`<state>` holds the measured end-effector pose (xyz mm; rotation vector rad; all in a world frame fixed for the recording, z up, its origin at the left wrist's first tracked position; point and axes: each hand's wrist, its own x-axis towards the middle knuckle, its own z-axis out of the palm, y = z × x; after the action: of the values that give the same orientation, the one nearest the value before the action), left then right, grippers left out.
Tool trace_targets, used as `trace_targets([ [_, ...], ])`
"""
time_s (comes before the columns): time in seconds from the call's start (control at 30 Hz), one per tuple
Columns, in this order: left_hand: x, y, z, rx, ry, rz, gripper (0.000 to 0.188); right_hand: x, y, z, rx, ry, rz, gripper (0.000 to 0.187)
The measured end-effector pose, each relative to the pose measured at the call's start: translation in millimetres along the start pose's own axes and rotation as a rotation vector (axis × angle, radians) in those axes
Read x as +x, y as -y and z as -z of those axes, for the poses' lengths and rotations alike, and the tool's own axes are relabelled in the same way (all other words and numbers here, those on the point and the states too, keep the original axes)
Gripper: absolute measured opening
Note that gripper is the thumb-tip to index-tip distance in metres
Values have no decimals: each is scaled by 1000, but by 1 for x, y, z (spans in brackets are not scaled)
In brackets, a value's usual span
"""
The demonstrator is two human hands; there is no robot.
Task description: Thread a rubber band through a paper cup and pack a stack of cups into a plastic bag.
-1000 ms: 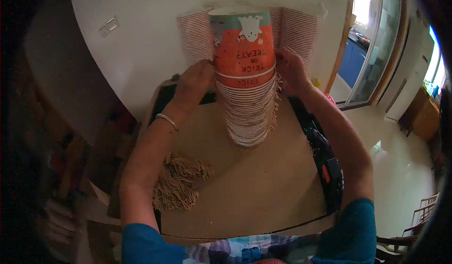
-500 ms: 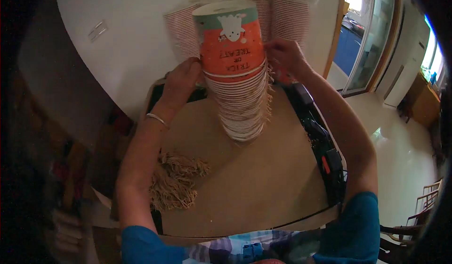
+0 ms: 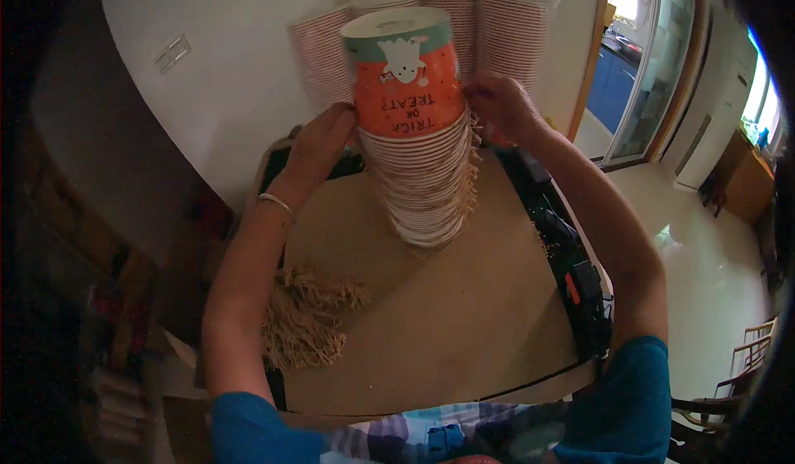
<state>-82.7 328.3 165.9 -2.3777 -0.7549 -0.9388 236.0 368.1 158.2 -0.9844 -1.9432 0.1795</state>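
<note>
A tall stack of nested paper buckets stands upside down on the brown board, their white rims layered closely. The top bucket is orange with a green band and a white cartoon figure, its base facing up. My left hand has its fingers curled against the left side of this bucket, near the rim. On its right side my right hand is closed at the edge, its fingertips partly hidden. Tan twine ends stick out down the stack's right side. A bundle of tan twine lies beside my left forearm.
The brown board forms the work surface, with black pieces along its right edge. Behind the stack, long wrapped sleeves of red-and-white stacked items lean at the white wall. A doorway and pale floor are at the right.
The top bucket has slid down a little, and the gap between its rim and the stack has closed. Both hands stay at its sides with only slight movement.
</note>
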Motion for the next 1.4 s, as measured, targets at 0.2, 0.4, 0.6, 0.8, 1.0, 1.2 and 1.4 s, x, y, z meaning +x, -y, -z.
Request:
trace_targets([
  [0.2,-6,9,-3,-35,78,42,19,-3,-2,-3,-79,-22,171,14],
  [0.4,-21,-1,4,92,-8,-8,23,-25,12,-3,-170,-56,252,25],
  [0.6,-45,-15,6,107,-67,38,35,-59,51,1,-91,-34,213,36],
  [0.8,-28,-36,-12,-148,-113,221,38,-67,64,-20,-128,-10,216,38],
  [1.0,-33,-38,-9,-167,-136,309,39,-88,51,-29,-122,257,278,17],
  [1.2,-1,22,-34,-294,-175,479,41,-19,15,-13,273,-330,71,24],
  [1.4,15,-5,-89,-1187,-291,808,54,-19,9,-54,616,-241,-201,35],
])
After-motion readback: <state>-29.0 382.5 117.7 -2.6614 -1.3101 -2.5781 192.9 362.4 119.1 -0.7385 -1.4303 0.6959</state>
